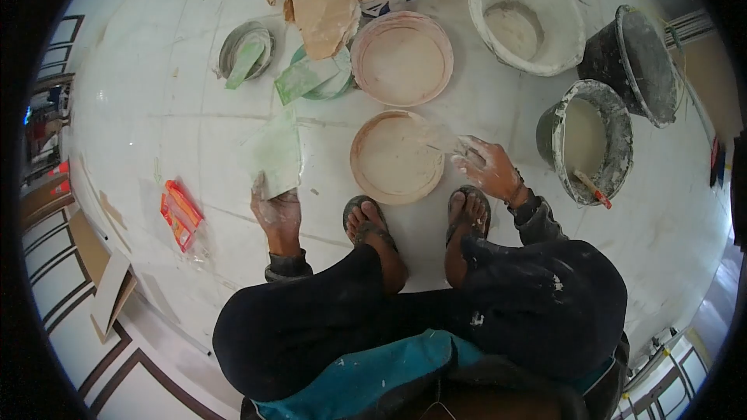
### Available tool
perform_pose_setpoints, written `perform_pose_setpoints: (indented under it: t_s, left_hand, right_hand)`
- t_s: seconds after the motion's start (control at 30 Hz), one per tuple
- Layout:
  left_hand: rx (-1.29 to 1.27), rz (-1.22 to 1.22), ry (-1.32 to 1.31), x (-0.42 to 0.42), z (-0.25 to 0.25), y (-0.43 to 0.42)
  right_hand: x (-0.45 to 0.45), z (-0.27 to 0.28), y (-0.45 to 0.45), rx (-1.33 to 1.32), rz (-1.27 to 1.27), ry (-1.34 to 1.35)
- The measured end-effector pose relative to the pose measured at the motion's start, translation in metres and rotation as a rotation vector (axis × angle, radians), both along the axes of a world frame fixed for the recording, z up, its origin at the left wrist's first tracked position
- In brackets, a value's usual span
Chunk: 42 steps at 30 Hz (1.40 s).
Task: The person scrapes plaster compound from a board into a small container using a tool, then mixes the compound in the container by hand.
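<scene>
As you crouch with a foot on either side, the biggest thing around the near bowl is the white tub [484, 4] toward one o'clock, with the dark bucket [547, 140] of pale liquid at three. The far bowl [358, 61] sits at twelve, its rim just beside the near one.

The near bowl [357, 162] is on the floor [327, 245] between your two hands, just past your toes. From your right fingers it lies at nine o'clock, very near; from your left fingers it lies at about two, with a clear gap of floor. So your right hand [489, 169] is the nearer. Being round, the bowl has no long axis. It looks shallow, with a dusty pinkish-cream rim, smeared walls and a pale layer inside; whether that is wet or dry, you cannot tell from here.

Your left hand [278, 216] pinches the lower end of a green sheet [276, 154], thin and cloudy with white residue, its long axis running roughly from six to twelve.

Smallest is the pale tool [445, 140], blurred, gripped in your curled right fingers and pointing to ten o'clock over the bowl's right edge. Whether it touches the rim is unclear.
</scene>
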<state>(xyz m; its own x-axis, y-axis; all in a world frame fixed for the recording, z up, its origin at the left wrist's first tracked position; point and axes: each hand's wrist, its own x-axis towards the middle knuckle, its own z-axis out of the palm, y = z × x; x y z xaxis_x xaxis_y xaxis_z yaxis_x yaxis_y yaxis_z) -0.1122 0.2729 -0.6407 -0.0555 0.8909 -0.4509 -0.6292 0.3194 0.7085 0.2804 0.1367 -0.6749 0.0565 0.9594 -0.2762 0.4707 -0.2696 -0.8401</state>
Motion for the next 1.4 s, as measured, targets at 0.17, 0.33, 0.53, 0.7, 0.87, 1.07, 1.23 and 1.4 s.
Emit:
perform_pose_setpoints:
  t_s: [0.17, 0.33, 0.53, 0.7, 0.87, 1.07, 1.23, 1.4]
  left_hand:
    - [-0.115, -0.05, -0.128, 0.025, -0.044, -0.029]
    - [-0.035, -0.105, -0.033, 0.068, -0.073, -0.052]
    - [0.016, -0.083, 0.071, 0.064, -0.125, -0.068]
    - [0.025, -0.077, -0.006, 0.068, -0.118, -0.062]
    - [0.007, -0.022, 0.031, 0.072, -0.116, -0.061]
    - [0.014, -0.055, 0.028, 0.067, -0.122, -0.062]
    - [0.024, -0.114, -0.018, 0.065, -0.121, -0.063]
    - [-0.019, -0.028, 0.044, 0.058, -0.12, -0.069]
  right_hand:
    - [0.006, -0.039, -0.033, 0.167, -0.01, -0.111]
    - [0.001, -0.053, -0.044, 0.334, 0.118, -0.187]
    - [0.01, -0.071, -0.047, 0.37, 0.221, -0.45]
    - [0.019, -0.078, -0.049, 0.314, 0.286, -0.556]
    - [0.008, -0.077, -0.058, 0.247, 0.241, -0.609]
    - [-0.022, -0.054, -0.069, 0.068, 0.031, -0.545]
    - [0.003, -0.073, -0.097, 0.166, -0.281, -0.841]
    - [-0.015, -0.036, -0.085, 0.204, -0.376, -0.281]
